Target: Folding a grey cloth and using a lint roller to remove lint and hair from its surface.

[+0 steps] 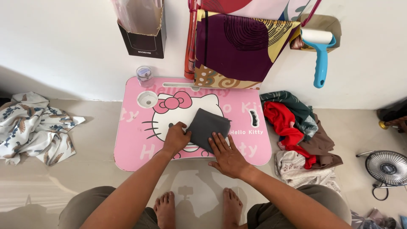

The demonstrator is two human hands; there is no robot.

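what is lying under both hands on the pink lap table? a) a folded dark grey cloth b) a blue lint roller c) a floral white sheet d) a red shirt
a: the left hand and the right hand both press on a folded dark grey cloth lying on the pink lap table.
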